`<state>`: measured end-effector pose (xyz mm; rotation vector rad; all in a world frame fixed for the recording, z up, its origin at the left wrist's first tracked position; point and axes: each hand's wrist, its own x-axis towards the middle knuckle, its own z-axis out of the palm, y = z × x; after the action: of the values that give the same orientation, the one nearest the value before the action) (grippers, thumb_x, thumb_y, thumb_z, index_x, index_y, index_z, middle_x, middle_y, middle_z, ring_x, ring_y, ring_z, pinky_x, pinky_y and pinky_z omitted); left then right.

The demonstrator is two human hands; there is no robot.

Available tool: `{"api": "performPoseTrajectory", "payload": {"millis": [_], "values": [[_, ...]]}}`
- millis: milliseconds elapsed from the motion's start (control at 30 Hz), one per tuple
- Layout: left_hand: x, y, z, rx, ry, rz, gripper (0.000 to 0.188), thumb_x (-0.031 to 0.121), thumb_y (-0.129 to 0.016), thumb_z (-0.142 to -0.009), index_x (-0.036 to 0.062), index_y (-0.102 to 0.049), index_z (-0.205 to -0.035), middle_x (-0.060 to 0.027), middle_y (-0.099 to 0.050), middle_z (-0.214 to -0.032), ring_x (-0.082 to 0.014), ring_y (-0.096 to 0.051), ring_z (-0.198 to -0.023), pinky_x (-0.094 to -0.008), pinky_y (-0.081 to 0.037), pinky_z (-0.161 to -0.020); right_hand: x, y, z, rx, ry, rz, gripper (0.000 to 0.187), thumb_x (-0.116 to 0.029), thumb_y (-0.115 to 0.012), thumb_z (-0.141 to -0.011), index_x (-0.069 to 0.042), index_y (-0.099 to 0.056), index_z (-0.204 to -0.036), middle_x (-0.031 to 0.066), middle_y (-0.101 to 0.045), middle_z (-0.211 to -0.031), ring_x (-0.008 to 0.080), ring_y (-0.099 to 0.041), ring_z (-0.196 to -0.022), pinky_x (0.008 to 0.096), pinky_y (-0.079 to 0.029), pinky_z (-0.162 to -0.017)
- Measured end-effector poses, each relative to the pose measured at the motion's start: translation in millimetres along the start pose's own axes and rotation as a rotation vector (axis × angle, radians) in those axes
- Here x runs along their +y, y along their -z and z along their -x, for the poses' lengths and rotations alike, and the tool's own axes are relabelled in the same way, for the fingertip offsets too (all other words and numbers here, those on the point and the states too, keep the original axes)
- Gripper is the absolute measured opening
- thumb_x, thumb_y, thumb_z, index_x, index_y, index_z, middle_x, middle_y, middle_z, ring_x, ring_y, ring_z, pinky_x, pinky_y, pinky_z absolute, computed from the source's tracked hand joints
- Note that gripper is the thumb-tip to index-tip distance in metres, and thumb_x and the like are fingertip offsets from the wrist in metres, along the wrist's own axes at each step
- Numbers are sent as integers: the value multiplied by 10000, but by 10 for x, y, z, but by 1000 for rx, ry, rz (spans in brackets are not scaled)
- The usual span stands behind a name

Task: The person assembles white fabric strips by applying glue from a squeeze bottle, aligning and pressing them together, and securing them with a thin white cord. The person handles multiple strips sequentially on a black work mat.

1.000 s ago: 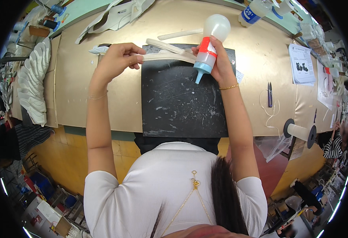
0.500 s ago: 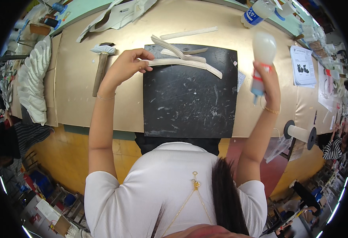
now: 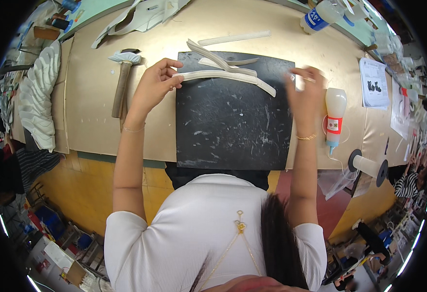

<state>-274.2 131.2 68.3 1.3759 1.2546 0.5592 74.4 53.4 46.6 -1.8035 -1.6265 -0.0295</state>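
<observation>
My left hand (image 3: 158, 82) pinches the left end of a long cream-white strip (image 3: 213, 74) between thumb and fingers. The strip bows gently across the upper part of a black cutting mat (image 3: 230, 126), its right end angled down. Above it, a folded strip (image 3: 208, 54) and other pale pieces overlap on the mat. My right hand (image 3: 307, 92) hovers by the mat's right edge, blurred by motion, its thumb and fingers apart with nothing seen between them. To its right, a squeeze bottle (image 3: 336, 103) with a red band and light-blue tip lies on the table.
A wooden-handled hammer (image 3: 121, 87) with a wrapped head lies left of the mat. White shaped pieces overlap in a row (image 3: 40, 100) farther left. Another strip (image 3: 234, 38) lies beyond the mat. Printed sheets (image 3: 373, 85), a thread spool (image 3: 368, 166) and a plastic bottle (image 3: 320, 17) are on the right.
My right hand has let go of the squeeze bottle, now lying on the table, and has moved left toward the mat. My left hand still holds the strip's end.
</observation>
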Motion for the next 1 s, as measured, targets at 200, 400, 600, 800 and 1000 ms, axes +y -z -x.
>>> {"api": "performPoseTrajectory", "payload": {"millis": [200, 400, 600, 800, 1000], "values": [[25, -72, 27, 51, -27, 7, 276, 46, -716, -892, -15, -638, -1149, -24, -645, -819, -78, -622, -731, -200, -487, -676, -648, -669, -167, -303, 195, -54, 183, -273, -782, -844, -108, -752, -920, 43, -615, -980, 267, -577, -989, 434, -412, -874], [-65, -27, 53, -38, 90, 94, 320, 61, -739, -906, -18, -637, -1199, -22, -659, -843, -85, -643, -759, -213, -516, -713, -653, -641, -407, -509, -2, -125, 248, -298, -652, -951, -69, -721, -884, 104, -700, -711, 305, -676, -762, 465, -420, -887], [-76, 77, 223, -6, 86, 213, 384, 37, -755, -880, -32, -625, -1235, -51, -683, -887, -106, -662, -784, -228, -534, -740, -266, -550, -647, -556, -219, -165, 276, -316, -695, -924, -42, -717, -908, 108, -720, -738, 294, -695, -760, 430, -461, -863], [264, 33, 447, -7, 1, 358, 443, 4, -753, -869, -20, -596, -1283, -96, -720, -948, -131, -706, -886, -228, -567, -748, -305, -504, -550, -311, 47, 173, 399, -332, -818, -813, -89, -690, -1102, 82, -656, -1063, 265, -635, -952, 401, -480, -831], [582, -41, 719, -120, -70, 516, 591, -88, -717, -821, -79, -489, -1366, -235, -725, -994, -244, -742, -858, -317, -625, -751, -867, -120, -337, -612, 113, -867, 385, -341, -746, -906, -55, -696, -1159, 92, -669, -1183, 233, -634, -1043, 335, -500, -852]]}}
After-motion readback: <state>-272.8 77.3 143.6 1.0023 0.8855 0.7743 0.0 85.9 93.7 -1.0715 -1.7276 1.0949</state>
